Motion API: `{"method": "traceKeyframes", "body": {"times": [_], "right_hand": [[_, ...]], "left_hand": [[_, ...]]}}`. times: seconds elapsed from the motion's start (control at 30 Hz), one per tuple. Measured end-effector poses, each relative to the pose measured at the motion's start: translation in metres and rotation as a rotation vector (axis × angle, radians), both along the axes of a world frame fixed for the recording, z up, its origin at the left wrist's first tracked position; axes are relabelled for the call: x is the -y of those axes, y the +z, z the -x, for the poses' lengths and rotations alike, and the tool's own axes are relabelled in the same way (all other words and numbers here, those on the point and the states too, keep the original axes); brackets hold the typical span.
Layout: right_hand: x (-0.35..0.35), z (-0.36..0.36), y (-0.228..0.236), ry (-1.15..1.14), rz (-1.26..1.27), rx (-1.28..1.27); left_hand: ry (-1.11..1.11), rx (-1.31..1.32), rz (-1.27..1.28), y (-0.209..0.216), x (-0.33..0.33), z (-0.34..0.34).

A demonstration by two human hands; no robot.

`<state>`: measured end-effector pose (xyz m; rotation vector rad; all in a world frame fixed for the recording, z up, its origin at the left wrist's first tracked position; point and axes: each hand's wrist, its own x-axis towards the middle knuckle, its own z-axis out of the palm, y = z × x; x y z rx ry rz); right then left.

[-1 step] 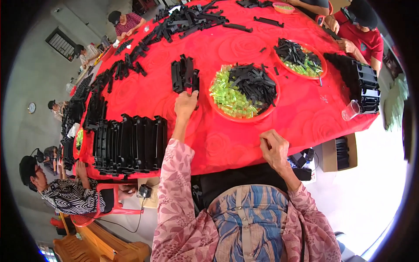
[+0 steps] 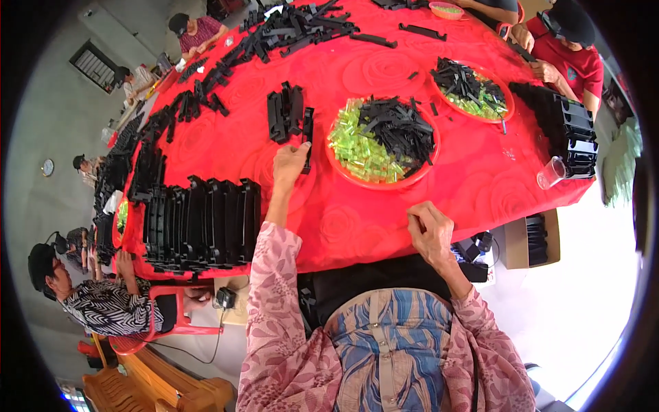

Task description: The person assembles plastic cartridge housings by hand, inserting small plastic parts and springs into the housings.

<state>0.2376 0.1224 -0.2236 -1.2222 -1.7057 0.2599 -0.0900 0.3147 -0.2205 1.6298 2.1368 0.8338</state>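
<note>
My left hand pinches the near part of a long, narrow black plastic piece, which points away from me over the red tablecloth. Just left of it lies a small group of similar black pieces. Close to the table's front edge is my right hand, its fingers curled loosely with nothing visible in them. Between and beyond my hands stands a round orange-red basin of yellow-green translucent pieces and short black strips.
A stacked row of black pieces stands at the near left. A second basin, a clear plastic cup and another black stack are at right. Black pieces lie heaped at the far side. Several people sit round the table.
The black piece under my left hand now stands slightly apart from the group on its left. My right hand has hardly moved.
</note>
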Motion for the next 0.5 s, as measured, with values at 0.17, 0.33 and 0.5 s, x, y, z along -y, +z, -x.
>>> {"method": "traceKeyframes", "body": {"times": [0.17,0.33,0.5], "right_hand": [[-0.001,-0.003,-0.007,-0.035,0.006,0.024],[-0.002,-0.004,0.013,0.125,0.28,-0.163],[-0.044,0.035,0.052,0.314,0.223,0.026]], "left_hand": [[-0.171,1.01,0.26,0.017,0.101,-0.005],[-0.087,1.178,0.057,0.022,0.186,-0.028],[-0.082,1.398,0.009,0.008,0.221,-0.046]]}}
